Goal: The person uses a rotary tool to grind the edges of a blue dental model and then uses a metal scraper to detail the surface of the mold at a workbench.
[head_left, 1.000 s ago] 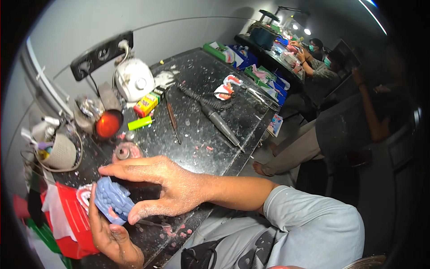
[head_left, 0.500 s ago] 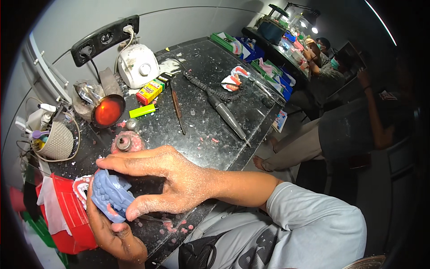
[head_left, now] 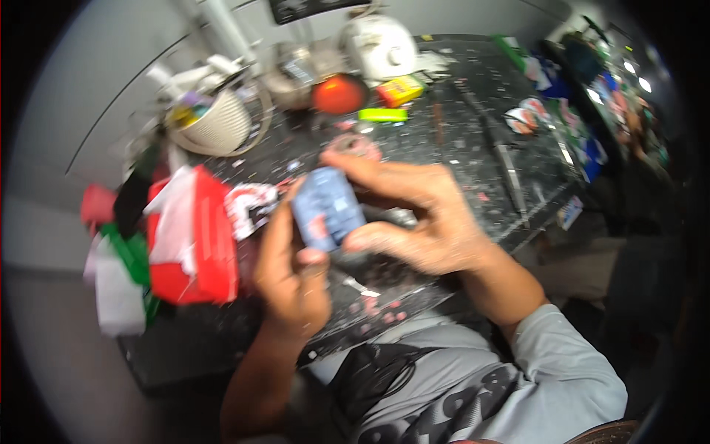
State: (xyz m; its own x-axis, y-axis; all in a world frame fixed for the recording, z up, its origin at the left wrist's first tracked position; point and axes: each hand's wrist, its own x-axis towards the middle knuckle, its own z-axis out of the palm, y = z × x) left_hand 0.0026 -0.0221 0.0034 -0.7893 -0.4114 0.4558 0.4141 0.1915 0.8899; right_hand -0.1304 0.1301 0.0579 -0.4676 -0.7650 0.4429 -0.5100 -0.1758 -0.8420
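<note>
Container in red [head_left: 214, 237] sits left of our left hand [head_left: 285, 285], which cradles a blue dental model [head_left: 322, 207] above the counter [head_left: 467, 148] while our right hand [head_left: 435, 222] clamps its right side, seemingly a two-handed holding step, the next move calling for steadiness.

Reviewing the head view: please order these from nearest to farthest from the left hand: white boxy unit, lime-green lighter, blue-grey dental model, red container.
1. Blue-grey dental model: in the left hand's grip.
2. Red container: just left of it.
3. Lime-green lighter: forward, to the right.
4. White boxy unit: behind the lighter.
</note>
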